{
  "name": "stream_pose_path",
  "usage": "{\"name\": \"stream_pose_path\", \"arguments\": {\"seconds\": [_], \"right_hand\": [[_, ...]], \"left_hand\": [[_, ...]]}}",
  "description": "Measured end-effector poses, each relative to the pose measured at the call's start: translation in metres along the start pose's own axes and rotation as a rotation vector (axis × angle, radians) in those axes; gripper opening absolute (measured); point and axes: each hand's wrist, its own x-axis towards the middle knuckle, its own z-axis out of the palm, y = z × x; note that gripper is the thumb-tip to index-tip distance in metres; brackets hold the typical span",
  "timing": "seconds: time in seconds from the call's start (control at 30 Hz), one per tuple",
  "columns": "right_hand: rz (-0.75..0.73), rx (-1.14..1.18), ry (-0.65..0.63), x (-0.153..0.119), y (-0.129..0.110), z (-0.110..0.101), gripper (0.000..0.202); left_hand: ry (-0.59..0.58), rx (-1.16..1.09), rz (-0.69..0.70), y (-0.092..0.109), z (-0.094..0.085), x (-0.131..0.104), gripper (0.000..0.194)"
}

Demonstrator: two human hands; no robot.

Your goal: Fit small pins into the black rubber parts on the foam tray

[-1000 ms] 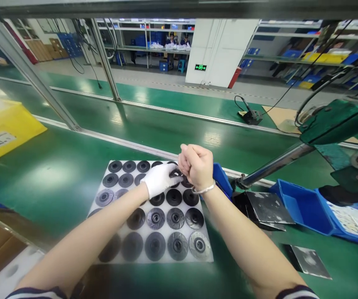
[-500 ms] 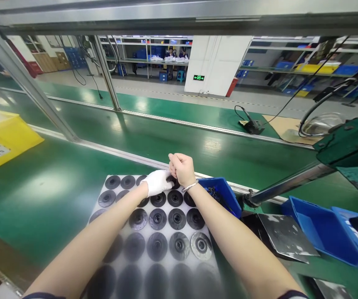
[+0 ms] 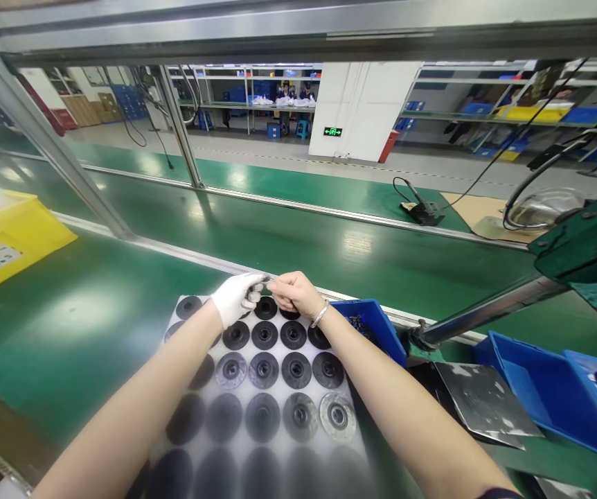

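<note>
Right now your two hands meet above the far edge of the white tray (image 3: pixel 257 443), fingertips almost touching. Your left hand (image 3: pixel 236 298), in a white glove, has its fingers curled and pinched toward your bare right hand (image 3: pixel 293 294), which is also closed into a loose pinch. Something very small seems to pass between them, but it is too small to make out, so I cannot tell what either hand actually grips.

Below your hands, the tray holds rows of round black discs (image 3: pixel 264 369), each seated in its own recess, with a raised hub in the middle. One at the near right corner of the filled rows is a silvery disc (image 3: pixel 337 416), lighter than its neighbours. The discs look stiff and light, probably moulded or stamped, so they should lift easily; their flat faces give little to hold, and I judge the rim or the central hub the surer place to take one. With a glove on one hand only, expect the bare fingers to feel the small piece better.

Just beside the tray's far right corner sits a small blue bin (image 3: pixel 376 326) with dark small parts inside. Further right on the green bench lie a grey metal sheet (image 3: pixel 485 402) and a larger blue bin (image 3: pixel 537 388).
</note>
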Motion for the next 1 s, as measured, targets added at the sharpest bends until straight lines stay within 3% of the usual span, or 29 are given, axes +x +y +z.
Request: {"name": "stream_pose_path", "arguments": {"seconds": [0.07,0.17,0.4,0.5,0.67,0.8,1.0], "right_hand": [[0.013,0.038,0.0,0.003,0.0,-0.003,0.05],[0.02,0.068,0.018,0.005,0.004,-0.005,0.05],[0.008,0.046,0.087,0.003,0.011,0.002,0.048],[-0.04,0.017,0.166,0.004,-0.006,0.01,0.048],[-0.186,0.019,0.282,-0.009,-0.063,0.027,0.046],[-0.241,0.118,0.32,-0.04,-0.093,0.041,0.044],[-0.203,0.225,0.291,-0.079,-0.089,0.057,0.046]], "left_hand": [[0.007,-0.211,-0.083,0.003,-0.002,-0.007,0.005],[0.001,-0.407,-0.144,0.002,-0.002,-0.018,0.015],[-0.085,-0.408,-0.05,-0.023,0.008,-0.047,0.009],[-0.089,-0.321,-0.065,-0.036,0.018,-0.059,0.018],[-0.094,-0.193,-0.067,-0.051,0.031,-0.07,0.035],[-0.09,0.164,0.034,-0.054,0.037,-0.07,0.038],[-0.049,1.058,0.373,-0.056,0.043,-0.07,0.035]]}}
